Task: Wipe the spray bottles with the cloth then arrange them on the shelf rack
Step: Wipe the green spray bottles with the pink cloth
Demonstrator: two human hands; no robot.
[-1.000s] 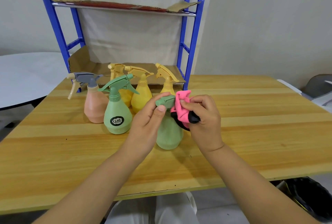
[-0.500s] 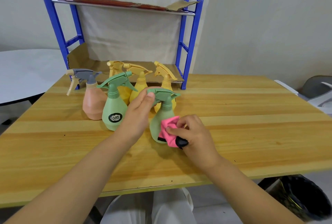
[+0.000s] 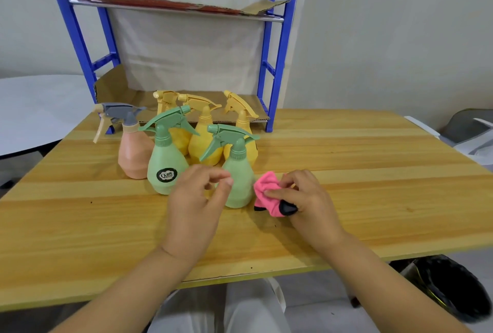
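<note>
Right hand (image 3: 306,200) grips pink cloth (image 3: 267,195) over wooden table (image 3: 373,170); left hand (image 3: 193,207) relaxed, empty.

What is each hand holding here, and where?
Right hand pinches the bunched pink cloth at its middle; left hand holds nothing, beside the nearer green spray bottle.

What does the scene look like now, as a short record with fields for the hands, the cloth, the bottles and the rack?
left hand: fingers loosely curled, holds nothing, in front of the plain green bottle
right hand: grips the pink cloth, right of that bottle
bottles on the table: plain green bottle, labelled green bottle, pink bottle, three yellow bottles, all upright
shelf rack: blue, cardboard-lined, no bottle on it
</note>
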